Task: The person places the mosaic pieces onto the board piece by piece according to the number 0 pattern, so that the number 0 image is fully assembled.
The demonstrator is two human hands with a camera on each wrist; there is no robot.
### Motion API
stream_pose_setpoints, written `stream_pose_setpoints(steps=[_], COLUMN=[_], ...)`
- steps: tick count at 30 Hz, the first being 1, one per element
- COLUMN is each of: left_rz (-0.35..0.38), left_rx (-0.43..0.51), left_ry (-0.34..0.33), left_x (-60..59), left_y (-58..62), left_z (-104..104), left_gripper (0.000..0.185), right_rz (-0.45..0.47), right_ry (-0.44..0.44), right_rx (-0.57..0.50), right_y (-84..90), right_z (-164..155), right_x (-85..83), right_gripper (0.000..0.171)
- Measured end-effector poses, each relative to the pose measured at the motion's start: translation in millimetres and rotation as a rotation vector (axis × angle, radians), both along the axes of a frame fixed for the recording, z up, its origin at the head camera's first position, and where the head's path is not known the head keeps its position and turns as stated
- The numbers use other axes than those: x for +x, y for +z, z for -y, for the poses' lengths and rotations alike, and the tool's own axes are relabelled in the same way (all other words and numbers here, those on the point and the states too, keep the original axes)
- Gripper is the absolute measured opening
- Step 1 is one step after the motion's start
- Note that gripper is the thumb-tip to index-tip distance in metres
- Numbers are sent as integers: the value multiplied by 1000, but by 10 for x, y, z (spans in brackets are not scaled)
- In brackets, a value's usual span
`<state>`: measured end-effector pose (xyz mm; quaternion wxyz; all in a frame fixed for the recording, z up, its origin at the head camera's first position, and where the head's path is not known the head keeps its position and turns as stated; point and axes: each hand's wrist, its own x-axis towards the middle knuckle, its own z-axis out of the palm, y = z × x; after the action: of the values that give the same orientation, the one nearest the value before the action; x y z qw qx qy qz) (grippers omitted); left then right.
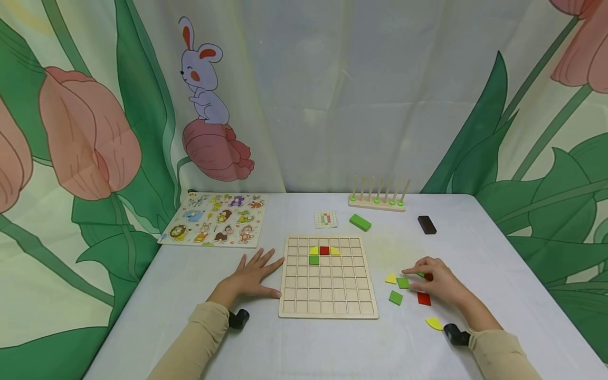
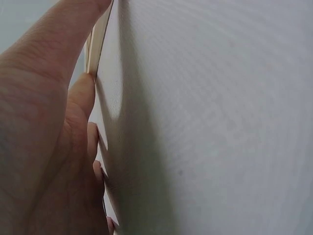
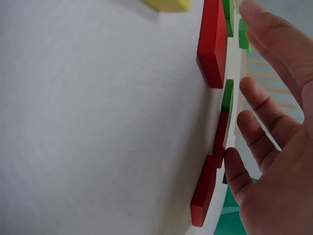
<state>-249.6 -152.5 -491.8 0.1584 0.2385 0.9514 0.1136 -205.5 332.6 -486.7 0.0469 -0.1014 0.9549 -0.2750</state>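
Pale wooden grid board [image 1: 329,286] flat on the counter [image 1: 342,348]; two yellow pieces [image 1: 314,251], a red square [image 1: 324,250] and a green square [image 1: 314,259] sit in its upper cells. Left grip [image 1: 248,279] released, thumb at the board's edge. Right grip [image 1: 438,283] loose, seemingly empty, above loose tiles [image 1: 396,298]. My right-wrist view shows red tiles [image 3: 204,191] largely hand-hidden from overhead.

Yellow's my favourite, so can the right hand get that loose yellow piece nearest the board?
Probably yes: the right hand is close by and nothing covers the yellow piece, though a green square sits beside it.
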Motion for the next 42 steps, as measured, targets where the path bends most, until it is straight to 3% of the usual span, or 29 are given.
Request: stream_pose_setpoints(steps=[9, 30, 42], left_rz=[-6, -6, -5], left_rx=[0, 0, -1], left_ry=[-7, -1, -1], left_x=[0, -3, -4], left_y=[-3, -17, -14], left_z=[1, -5, -3], left_gripper=[92, 93, 93], right_rz=[-33, -62, -200], right_ry=[11, 7, 20], right_rx=[64, 52, 8], right_y=[-21, -16, 318], right_z=[20, 33, 240], right_x=[-3, -10, -150], right_gripper=[29, 24, 27])
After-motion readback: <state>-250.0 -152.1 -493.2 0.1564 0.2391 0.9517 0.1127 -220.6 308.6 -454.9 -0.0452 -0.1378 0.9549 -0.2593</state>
